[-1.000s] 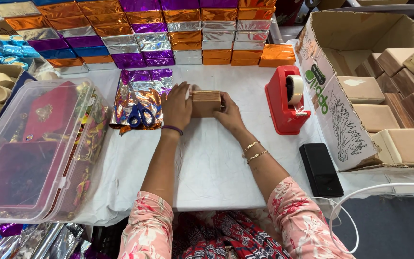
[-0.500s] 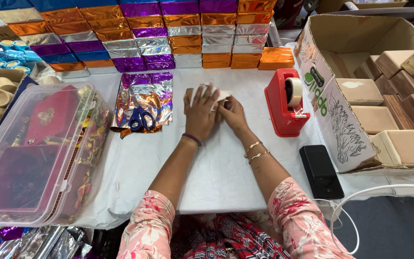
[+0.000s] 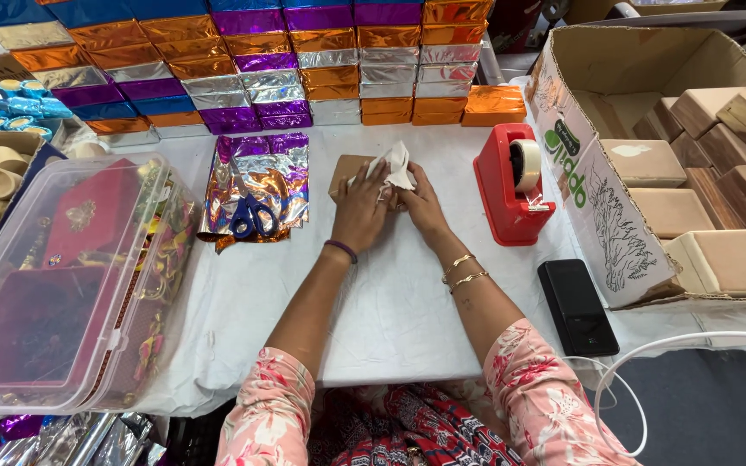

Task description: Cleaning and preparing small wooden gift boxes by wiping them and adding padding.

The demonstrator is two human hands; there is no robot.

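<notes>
Bright, even overhead light; shadows soft and faint under the arms. Strong glare off the foil boxes (image 3: pixel 243 65) and foil sheets (image 3: pixel 261 177); sheen on the plastic bin (image 3: pixel 71 285) lid. Focus sharp at centre. Wide-angle bending at edges, carton (image 3: pixel 649 155) stretched.

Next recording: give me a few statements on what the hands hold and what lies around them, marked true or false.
1. Both hands, left hand and right hand, are on the small wooden box. True.
2. A white cloth lies bunched on the box. True.
3. The scissors are in the right hand. False: they lie on the foil sheets.
4. The red tape dispenser stands left of the hands. False: it stands to their right.
5. A black phone lies on the table. True.
</notes>
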